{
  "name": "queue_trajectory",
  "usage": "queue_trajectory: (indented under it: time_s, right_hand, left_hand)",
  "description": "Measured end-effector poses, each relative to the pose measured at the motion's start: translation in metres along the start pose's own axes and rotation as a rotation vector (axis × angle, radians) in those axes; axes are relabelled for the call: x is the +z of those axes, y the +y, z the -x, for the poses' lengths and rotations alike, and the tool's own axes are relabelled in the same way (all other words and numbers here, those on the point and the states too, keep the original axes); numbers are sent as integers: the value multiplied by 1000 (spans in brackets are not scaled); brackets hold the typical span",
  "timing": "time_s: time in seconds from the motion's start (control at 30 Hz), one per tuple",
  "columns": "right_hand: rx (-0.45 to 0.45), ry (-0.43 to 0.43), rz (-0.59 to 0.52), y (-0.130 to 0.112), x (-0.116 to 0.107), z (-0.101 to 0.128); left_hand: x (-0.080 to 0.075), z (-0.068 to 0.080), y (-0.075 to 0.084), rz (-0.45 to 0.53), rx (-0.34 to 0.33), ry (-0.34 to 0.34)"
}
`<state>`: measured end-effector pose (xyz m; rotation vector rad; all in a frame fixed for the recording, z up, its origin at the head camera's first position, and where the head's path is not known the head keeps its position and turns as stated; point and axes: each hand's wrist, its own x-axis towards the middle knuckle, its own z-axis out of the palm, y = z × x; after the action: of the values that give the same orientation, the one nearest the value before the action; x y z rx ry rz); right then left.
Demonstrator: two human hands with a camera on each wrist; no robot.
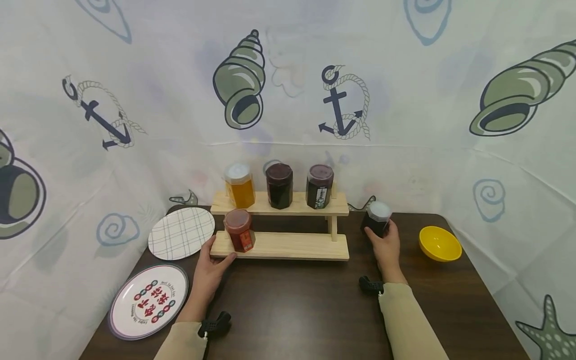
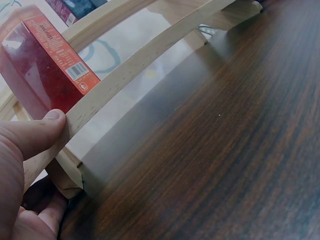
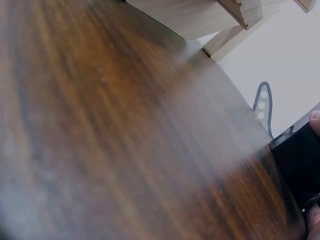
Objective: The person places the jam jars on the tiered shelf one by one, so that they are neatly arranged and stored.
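A two-step wooden rack (image 1: 292, 246) stands on the dark table. My left hand (image 1: 208, 272) grips the left end of its lower step; in the left wrist view the thumb (image 2: 42, 131) lies on the step's edge and the other fingers are below. Just beside that thumb, a jar of red jam (image 1: 239, 231) sits on the lower step. To the right of the rack, my right hand (image 1: 386, 247) holds a dark jar with a whitish lid (image 1: 379, 212). Only the dark side of this jar (image 3: 297, 162) and some fingertips show in the right wrist view.
On the upper step are an amber jar (image 1: 240, 187) and two dark jars (image 1: 279, 187) (image 1: 320, 187). Left of the rack lie a checked plate (image 1: 182, 234) and a plate with red lettering (image 1: 130, 320). A yellow bowl (image 1: 440, 244) sits at the right. Printed cloth (image 1: 288, 115) hangs behind.
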<state>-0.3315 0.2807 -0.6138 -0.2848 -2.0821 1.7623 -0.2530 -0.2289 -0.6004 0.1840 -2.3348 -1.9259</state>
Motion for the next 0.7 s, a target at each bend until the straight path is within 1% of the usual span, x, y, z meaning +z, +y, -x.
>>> queue_trajectory:
  time_s: [0.3,0.53,0.7]
  right_hand:
    - [-13,37,67,0,-1,2]
    - [-25,87,57,-1,0,6]
    - [-11,93,47,-5,-1,10]
  left_hand:
    - [1,1,0,8,-6,-1]
    - [1,0,0,-3,-4,3]
    - [1,1,-1,4,0,4]
